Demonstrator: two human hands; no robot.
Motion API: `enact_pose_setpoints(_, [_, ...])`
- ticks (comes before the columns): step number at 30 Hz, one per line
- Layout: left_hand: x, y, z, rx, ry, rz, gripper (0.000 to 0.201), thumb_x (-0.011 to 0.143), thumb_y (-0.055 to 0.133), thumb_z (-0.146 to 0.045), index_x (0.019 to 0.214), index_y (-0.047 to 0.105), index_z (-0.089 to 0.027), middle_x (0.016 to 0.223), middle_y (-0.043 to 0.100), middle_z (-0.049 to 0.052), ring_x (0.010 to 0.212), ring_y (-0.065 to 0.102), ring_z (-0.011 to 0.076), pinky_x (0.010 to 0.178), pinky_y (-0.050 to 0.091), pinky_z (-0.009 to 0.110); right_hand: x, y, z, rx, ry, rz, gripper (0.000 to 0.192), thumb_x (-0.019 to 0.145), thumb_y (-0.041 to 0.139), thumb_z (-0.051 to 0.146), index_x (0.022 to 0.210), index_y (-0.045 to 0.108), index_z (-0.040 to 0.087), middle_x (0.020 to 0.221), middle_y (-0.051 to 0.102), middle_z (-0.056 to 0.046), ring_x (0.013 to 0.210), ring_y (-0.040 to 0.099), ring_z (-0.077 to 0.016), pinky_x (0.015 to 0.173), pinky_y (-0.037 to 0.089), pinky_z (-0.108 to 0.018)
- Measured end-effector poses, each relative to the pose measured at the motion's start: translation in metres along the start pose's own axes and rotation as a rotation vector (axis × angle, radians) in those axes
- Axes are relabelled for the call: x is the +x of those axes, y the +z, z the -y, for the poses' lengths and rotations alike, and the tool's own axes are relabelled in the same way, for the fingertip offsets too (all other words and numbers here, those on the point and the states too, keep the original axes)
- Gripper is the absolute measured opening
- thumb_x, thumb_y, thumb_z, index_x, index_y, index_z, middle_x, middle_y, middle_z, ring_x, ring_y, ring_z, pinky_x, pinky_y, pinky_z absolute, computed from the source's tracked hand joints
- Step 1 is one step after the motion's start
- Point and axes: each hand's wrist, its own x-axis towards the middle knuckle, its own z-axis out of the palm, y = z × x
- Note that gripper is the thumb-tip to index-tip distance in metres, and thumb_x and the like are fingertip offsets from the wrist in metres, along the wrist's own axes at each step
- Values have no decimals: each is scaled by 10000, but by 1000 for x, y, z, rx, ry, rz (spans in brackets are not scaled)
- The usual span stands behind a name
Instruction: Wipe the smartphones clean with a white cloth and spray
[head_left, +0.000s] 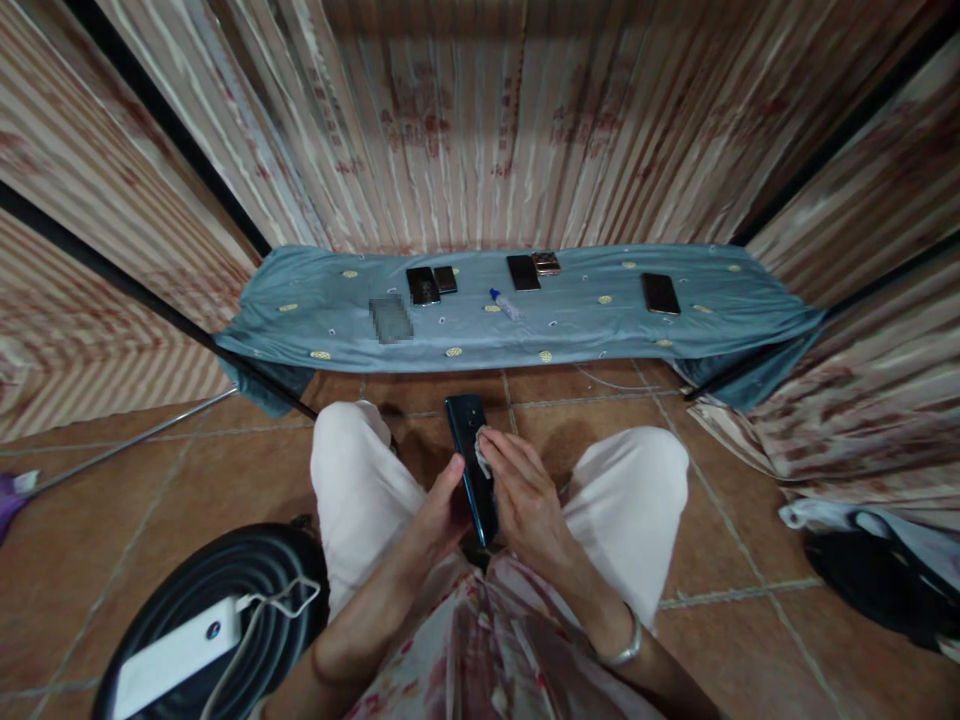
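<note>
A dark blue smartphone (471, 470) is held above my lap, its glossy back with the camera facing up. My left hand (442, 505) grips its left edge, the thumb along the side and the other fingers hidden underneath. Closed on a small crumpled white wipe (482, 455), my right hand (521, 485) presses it against the phone's back near the camera. Beyond my knees, a bottle with a blue cap (505, 303) lies on the blue cloth (585, 335).
Several dark phones or cases, including one at the right (661, 294), lie on the cloth-covered low surface. A white power bank (180, 655) with a cable rests on a round black stool (277, 560) at left. Black poles (150, 270) and striped curtains (465, 130) surround the spot.
</note>
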Motion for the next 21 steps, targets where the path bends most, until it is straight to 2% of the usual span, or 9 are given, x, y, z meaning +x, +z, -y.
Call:
enact_pose_setpoints(4, [4, 2, -4, -35, 40, -8, 435, 675, 799, -459, 953, 729, -132, 956, 751, 85, 1148, 616, 285, 1045, 426, 388, -2, -1, 9, 56, -46, 30, 543, 951, 369, 55, 1468, 404, 221, 1389, 558, -109, 1313, 475, -227, 1089, 453, -459])
enact_pose_setpoints(7, [6, 9, -11, -42, 74, -22, 472, 715, 761, -486, 991, 717, -106, 973, 744, 107, 1099, 643, 265, 999, 464, 355, -7, -4, 16, 76, -52, 95, 565, 954, 368, 56, 1490, 357, 236, 1411, 537, -89, 1332, 451, -216, 1097, 454, -444])
enact_pose_setpoints(14, [4, 18, -31, -75, 94, -104, 537, 889, 488, -585, 1024, 703, -112, 887, 751, 105, 878, 712, 221, 859, 551, 362, -19, -9, 28, 30, -106, 218, 562, 957, 344, 35, 1499, 330, 181, 1415, 536, -102, 1349, 443, -209, 1117, 443, -431])
enact_pose_setpoints(17, [2, 19, -38, -94, 118, -131, 546, 944, 394, -544, 1052, 693, -101, 887, 756, 114, 844, 718, 204, 804, 564, 331, -21, -7, 21, 9, -91, 171, 568, 949, 349, 27, 1496, 339, 181, 1391, 554, -114, 1314, 479, -212, 1090, 471, -430])
enact_pose_setpoints(21, [-1, 22, -43, -99, 119, -142, 526, 941, 420, -531, 1049, 698, -98, 898, 760, 116, 880, 721, 203, 809, 559, 296, -23, 0, 7, -15, -32, 59, 573, 937, 363, 20, 1477, 384, 214, 1353, 581, -108, 1280, 508, -216, 1071, 486, -433])
